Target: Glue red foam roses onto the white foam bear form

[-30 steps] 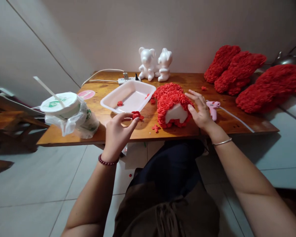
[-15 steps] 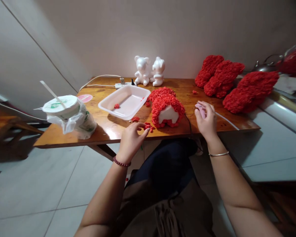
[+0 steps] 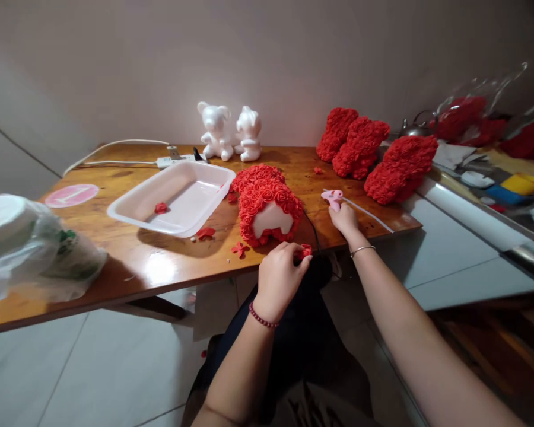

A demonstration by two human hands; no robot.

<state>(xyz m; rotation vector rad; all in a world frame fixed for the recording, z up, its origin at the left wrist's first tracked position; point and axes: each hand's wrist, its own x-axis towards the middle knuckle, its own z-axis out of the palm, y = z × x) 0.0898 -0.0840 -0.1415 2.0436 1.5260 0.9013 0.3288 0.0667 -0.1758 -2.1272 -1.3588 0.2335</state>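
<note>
Foam rose (image 3: 305,251): one small red head, pinched in the fingertips of my left hand (image 3: 281,277), fingers curled closely around it, just off the table's near edge and above my lap. It looks very light and soft. Its thin petals would likely crush under a hard squeeze, so the underside of the head is the sounder place to take hold. My right hand (image 3: 343,218) is clenched around the grip of a pink hot glue gun (image 3: 332,198), a light plastic tool best kept by that grip, with a black cord (image 3: 314,232) trailing from it. Between the hands and the tray sits a rose-covered foam bear (image 3: 267,204) on the wooden table (image 3: 160,267), a white foam patch (image 3: 271,218) bare on its side — the core looks stiff and light. A white plastic tray (image 3: 169,198) holds one loose rose (image 3: 161,207). Two bare foam bears (image 3: 214,131) stand at the back, and rose-covered red bears (image 3: 360,147) lie to my right — none touching my hands.
</note>
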